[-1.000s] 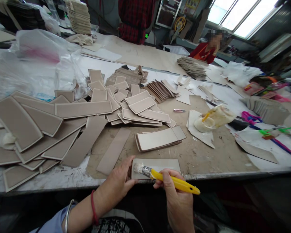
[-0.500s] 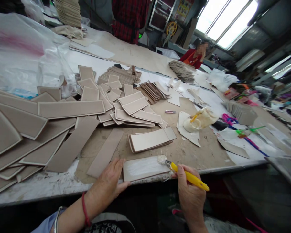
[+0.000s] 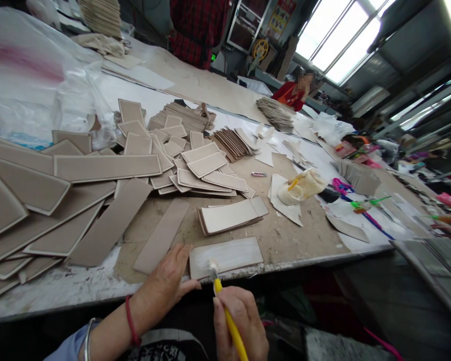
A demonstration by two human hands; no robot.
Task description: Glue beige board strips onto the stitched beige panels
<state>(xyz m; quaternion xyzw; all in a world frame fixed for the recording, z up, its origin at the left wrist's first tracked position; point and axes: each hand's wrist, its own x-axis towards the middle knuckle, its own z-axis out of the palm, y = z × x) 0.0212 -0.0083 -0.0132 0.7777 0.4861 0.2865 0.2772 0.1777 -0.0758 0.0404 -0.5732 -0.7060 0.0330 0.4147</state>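
Note:
My right hand (image 3: pixel 241 321) is closed around the yellow handle of a brush (image 3: pixel 229 313). The brush's whitish bristles touch the left part of a pale rectangular panel (image 3: pixel 229 254), whose surface carries a wet white smear. At the panel's left end lies my left hand (image 3: pixel 171 271), fingers stretched out and thumb apart, touching the edge. Just behind the panel sits a small stack of similar pale pieces (image 3: pixel 227 215). A plain beige strip (image 3: pixel 161 233) lies beyond my left hand's fingertips.
Bordered beige panels (image 3: pixel 107 167) are heaped on the left, beside a clear plastic bag (image 3: pixel 41 75). A pot (image 3: pixel 291 193) with whitish contents stands right of the stack. A small cutter (image 3: pixel 259 174) lies near it. A person in red (image 3: pixel 291 94) is across the table.
My right hand has brought the brush from the panel's right end to its left part, the handle now pointing toward me. My left hand stays at the panel's left end.

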